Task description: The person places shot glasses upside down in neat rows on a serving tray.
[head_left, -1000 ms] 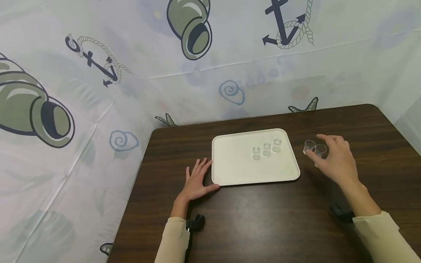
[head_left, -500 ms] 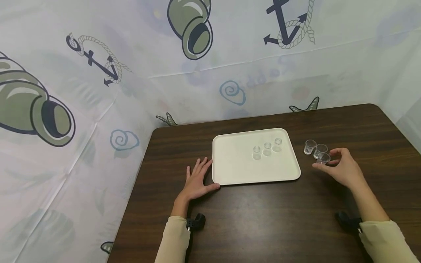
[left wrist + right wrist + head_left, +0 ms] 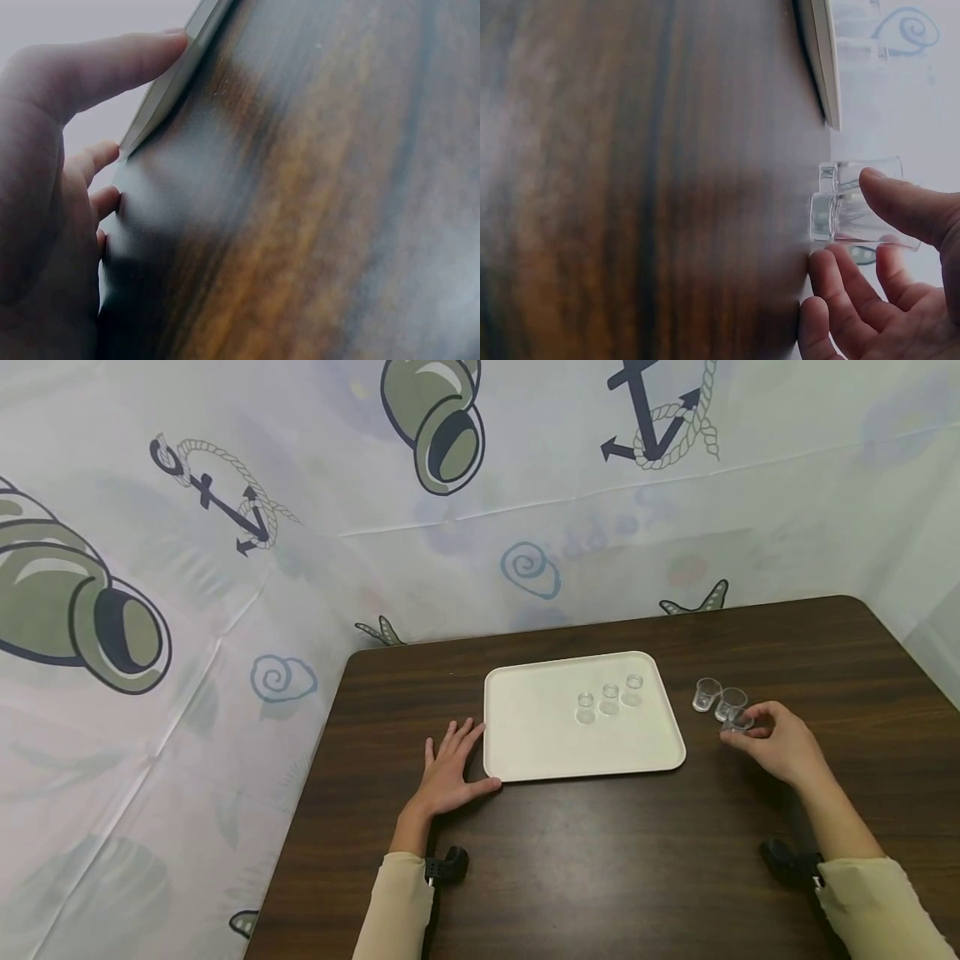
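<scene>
Near the table's (image 3: 600,860) right edge, the right hand (image 3: 780,747) pinches a half-hidden clear cup (image 3: 738,720); the left hand (image 3: 447,774) lies flat, relaxed.

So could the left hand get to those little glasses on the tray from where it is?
Probably yes. The left hand lies flat on the table with its thumb against the tray edge. The three little glasses stand on the tray's far right part, and nothing sits between them and the hand.

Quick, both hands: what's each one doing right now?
Left hand: open, flat on the table, thumb against the tray.
Right hand: pinching the nearest cup.
</scene>
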Demonstrator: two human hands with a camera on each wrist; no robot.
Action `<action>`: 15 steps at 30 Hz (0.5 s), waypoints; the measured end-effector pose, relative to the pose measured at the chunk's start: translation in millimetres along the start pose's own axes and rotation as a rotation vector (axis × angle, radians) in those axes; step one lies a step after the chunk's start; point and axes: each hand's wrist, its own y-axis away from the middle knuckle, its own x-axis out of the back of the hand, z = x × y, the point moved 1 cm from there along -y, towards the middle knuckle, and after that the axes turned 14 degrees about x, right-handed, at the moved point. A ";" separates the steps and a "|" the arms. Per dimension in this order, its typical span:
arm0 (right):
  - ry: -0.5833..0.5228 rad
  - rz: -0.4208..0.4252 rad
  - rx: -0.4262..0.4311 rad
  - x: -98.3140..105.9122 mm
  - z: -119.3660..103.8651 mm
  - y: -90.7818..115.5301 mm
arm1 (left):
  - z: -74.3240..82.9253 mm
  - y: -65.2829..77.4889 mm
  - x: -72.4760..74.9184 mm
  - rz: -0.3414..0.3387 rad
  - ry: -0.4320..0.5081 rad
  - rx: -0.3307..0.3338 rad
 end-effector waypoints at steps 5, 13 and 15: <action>-0.009 0.006 0.024 -1.0 3.3 -0.7 | 0.1 -0.4 0.1 -0.004 -0.006 0.005; -0.027 0.014 0.051 -0.7 4.8 0.7 | 1.0 0.0 0.4 -0.003 0.002 0.005; -0.031 0.016 0.056 0.3 4.2 1.9 | 1.5 0.3 0.7 -0.004 0.004 0.005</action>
